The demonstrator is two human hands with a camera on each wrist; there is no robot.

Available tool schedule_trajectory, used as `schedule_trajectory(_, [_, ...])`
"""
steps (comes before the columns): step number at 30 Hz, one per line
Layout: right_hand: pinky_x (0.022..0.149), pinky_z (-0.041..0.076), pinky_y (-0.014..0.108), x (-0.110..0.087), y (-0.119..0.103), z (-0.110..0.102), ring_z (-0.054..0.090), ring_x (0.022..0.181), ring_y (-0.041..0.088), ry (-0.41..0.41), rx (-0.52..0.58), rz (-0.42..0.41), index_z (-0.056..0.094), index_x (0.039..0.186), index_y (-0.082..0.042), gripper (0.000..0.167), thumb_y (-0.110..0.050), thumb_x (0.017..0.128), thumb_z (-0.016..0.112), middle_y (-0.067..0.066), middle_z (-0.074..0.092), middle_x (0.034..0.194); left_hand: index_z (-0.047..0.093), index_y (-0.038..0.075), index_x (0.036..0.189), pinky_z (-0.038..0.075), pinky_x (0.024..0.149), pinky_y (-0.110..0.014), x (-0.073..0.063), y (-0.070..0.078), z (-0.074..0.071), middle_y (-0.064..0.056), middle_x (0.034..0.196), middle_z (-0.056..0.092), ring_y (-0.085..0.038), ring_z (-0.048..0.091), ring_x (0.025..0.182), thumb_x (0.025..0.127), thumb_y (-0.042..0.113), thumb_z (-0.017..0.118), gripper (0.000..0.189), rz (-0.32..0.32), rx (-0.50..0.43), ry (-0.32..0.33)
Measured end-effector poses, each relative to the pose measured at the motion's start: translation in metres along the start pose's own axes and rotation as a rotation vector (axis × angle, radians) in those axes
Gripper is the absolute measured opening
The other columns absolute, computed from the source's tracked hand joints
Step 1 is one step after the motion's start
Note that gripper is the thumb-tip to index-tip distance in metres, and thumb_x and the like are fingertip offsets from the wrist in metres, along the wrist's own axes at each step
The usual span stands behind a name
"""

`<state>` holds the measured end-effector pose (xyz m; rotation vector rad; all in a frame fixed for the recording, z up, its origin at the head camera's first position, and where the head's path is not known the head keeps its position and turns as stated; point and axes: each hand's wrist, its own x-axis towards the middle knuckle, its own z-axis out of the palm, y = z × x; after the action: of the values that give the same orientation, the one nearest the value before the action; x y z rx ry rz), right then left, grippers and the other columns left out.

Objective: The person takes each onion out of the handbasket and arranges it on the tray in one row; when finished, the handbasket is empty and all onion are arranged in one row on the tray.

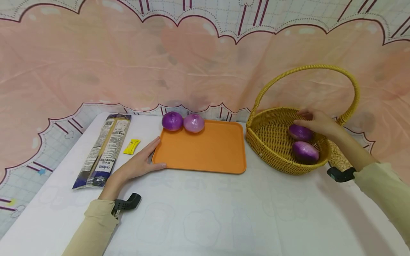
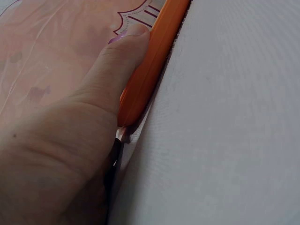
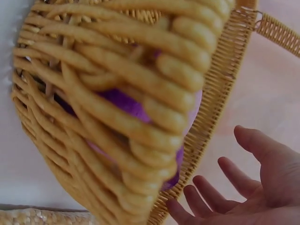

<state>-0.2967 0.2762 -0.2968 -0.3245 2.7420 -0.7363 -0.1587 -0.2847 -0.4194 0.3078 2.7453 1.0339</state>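
Note:
In the head view my left hand [image 1: 139, 161] rests at the near left corner of an orange tray [image 1: 205, 149], fingers along its left side and thumb at the front edge. The left wrist view shows the straight thumb [image 2: 126, 51] against the tray's rim [image 2: 150, 70]. My right hand [image 1: 317, 122] is over a yellow wicker basket [image 1: 272, 138], right above a purple onion [image 1: 301, 133]. Another purple onion [image 1: 305, 152] lies nearer in the basket. In the right wrist view the hand's fingers are spread and hold nothing; purple shows through the weave [image 3: 154, 108].
Two glossy purple onions, one darker [image 1: 172, 121] and one paler [image 1: 194, 123], sit at the tray's back left. Left of the tray are a small yellow packet [image 1: 131, 146] and a long printed package [image 1: 104, 151]. The basket's tall handle [image 1: 307, 67] arches up beside my right hand.

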Motion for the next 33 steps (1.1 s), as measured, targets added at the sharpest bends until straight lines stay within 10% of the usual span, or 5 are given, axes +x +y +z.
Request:
schedule_trajectory(15, [0.105, 0.029, 0.075, 0.01, 0.003, -0.015, 0.032, 0.133, 0.055, -0.109, 0.004, 0.039, 0.031, 0.143, 0.004, 0.07, -0.044, 0.097, 0.053, 0.037, 0.033, 0.145, 0.012, 0.009, 0.157, 0.013, 0.122, -0.056, 0.001, 0.002, 0.0, -0.011, 0.165, 0.008, -0.036, 0.01, 0.152, 0.084, 0.051, 0.07, 0.102, 0.016, 0.005, 0.005])
schedule_trajectory(33, [0.115, 0.028, 0.062, 0.017, -0.001, 0.003, 0.03, 0.138, 0.05, -0.005, 0.216, 0.121, 0.024, 0.149, 0.005, 0.077, -0.045, 0.098, 0.051, 0.037, 0.026, 0.151, 0.012, 0.01, 0.157, 0.012, 0.123, -0.056, 0.0, 0.001, -0.001, -0.011, 0.165, 0.007, -0.036, 0.009, 0.152, 0.084, 0.051, 0.071, 0.102, 0.015, -0.005, 0.005])
